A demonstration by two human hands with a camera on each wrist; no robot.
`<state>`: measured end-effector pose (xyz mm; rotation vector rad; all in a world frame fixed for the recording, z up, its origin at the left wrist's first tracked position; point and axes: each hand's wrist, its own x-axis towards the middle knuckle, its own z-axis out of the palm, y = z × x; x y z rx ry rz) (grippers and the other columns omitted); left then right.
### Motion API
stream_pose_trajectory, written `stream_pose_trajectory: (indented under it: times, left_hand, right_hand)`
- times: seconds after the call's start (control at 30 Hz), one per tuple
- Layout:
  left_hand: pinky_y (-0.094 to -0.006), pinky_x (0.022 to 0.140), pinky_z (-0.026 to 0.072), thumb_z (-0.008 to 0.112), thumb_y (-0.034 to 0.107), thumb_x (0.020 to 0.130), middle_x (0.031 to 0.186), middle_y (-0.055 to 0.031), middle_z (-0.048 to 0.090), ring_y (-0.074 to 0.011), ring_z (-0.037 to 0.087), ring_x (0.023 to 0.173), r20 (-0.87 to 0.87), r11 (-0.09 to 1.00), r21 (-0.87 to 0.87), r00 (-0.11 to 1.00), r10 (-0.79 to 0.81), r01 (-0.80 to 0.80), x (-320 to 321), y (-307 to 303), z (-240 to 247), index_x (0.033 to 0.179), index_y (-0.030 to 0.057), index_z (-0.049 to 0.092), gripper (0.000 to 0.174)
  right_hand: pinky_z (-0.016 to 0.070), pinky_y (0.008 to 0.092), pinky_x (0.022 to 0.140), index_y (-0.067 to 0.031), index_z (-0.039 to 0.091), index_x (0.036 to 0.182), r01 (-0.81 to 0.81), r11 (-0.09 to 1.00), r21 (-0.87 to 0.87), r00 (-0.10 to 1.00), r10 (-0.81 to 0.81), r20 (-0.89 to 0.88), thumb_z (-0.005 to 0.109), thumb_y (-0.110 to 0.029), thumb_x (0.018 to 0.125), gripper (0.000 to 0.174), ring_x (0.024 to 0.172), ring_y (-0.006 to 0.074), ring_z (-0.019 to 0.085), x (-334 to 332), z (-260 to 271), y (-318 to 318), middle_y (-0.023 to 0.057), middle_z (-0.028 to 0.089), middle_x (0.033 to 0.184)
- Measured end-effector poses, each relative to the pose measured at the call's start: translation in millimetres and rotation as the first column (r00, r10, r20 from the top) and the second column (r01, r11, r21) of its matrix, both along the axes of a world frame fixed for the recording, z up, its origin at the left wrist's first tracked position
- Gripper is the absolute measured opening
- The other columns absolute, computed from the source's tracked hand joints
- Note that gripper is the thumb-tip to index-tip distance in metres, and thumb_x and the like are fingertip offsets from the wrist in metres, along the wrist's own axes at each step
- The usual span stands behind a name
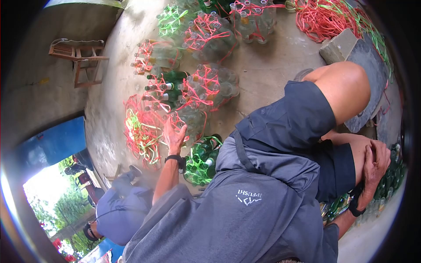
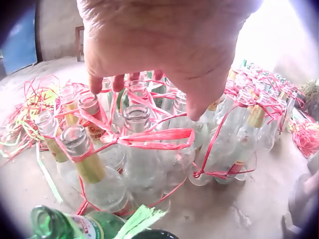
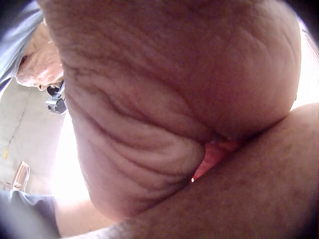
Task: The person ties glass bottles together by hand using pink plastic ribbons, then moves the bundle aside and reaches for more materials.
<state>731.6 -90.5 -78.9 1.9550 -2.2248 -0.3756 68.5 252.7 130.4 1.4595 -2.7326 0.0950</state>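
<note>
My left hand reaches over a bundle of clear glass bottles tied with pink plastic twine. In the left wrist view its fingers point down among the bottle necks, thumb set apart from them. Right beside that bundle is a group of green bottles bound with bright green twine. My right hand rests on my bare leg, fingers laid along it. The right wrist view is mostly filled by this hand's palm side, pressed against the leg.
More tied bottle bundles stand ahead on the concrete floor. Loose twine lies in a heap at left and another pile at far right. Loose green bottles are beyond my right hand. Another person bends at my left; a wooden chair is farther off.
</note>
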Motion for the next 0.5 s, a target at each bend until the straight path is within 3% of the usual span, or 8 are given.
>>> stream_pose_trajectory:
  times: [0.2, 0.27, 0.4, 0.5]
  left_hand:
    - [-0.0496, 0.114, 0.0431, 0.087, 0.035, 0.079, 0.14, -0.0236, 0.061, -0.0405, 0.055, 0.133, 0.082, 0.996, 0.025, 0.993, 0.08, -0.083, 15, 21, 3, 0.15, 0.0012, 0.051, 0.086]
    - [-0.0496, 0.113, 0.0435, 0.087, 0.035, 0.081, 0.139, -0.0232, 0.061, -0.0401, 0.055, 0.132, -0.024, 0.994, 0.031, 0.994, 0.103, -0.102, 19, 26, 4, 0.149, 0.0009, 0.052, 0.083]
    - [-0.0491, 0.114, 0.0428, 0.086, 0.035, 0.083, 0.139, -0.0241, 0.06, -0.0401, 0.055, 0.131, -0.042, 0.991, 0.006, 0.99, 0.134, -0.134, 28, 37, 2, 0.147, 0.0012, 0.054, 0.079]
    - [-0.0483, 0.115, 0.0419, 0.085, 0.036, 0.085, 0.141, -0.0247, 0.057, -0.0393, 0.053, 0.133, 0.053, 0.977, 0.037, 0.977, 0.208, -0.21, 29, 46, 2, 0.145, 0.0011, 0.057, 0.074]
  right_hand:
    - [0.0469, 0.0416, 0.098, -0.0077, 0.071, 0.116, 0.002, 1.0, -0.001, 1.0, -0.002, 0.0, 0.072, -0.012, 0.095, 0.021, 0.108, 0.0279, 0.063, 3, 2, -10, 0.0059, 0.07, 0.11]
    - [0.0468, 0.0415, 0.098, -0.0077, 0.071, 0.116, -0.007, 1.0, -0.006, 1.0, 0.007, 0.003, 0.072, -0.013, 0.095, 0.021, 0.108, 0.0277, 0.063, 1, 1, -10, 0.0058, 0.069, 0.109]
    - [0.0459, 0.0408, 0.099, -0.0081, 0.071, 0.116, -0.027, 1.0, 0.002, 1.0, 0.027, 0.016, 0.072, -0.014, 0.096, 0.021, 0.109, 0.027, 0.063, -9, -8, -7, 0.0053, 0.069, 0.108]
    - [0.0455, 0.0406, 0.099, -0.0081, 0.071, 0.115, -0.031, 1.0, 0.002, 0.999, 0.031, 0.012, 0.072, -0.014, 0.096, 0.021, 0.109, 0.0267, 0.063, -9, -7, -8, 0.0052, 0.069, 0.108]
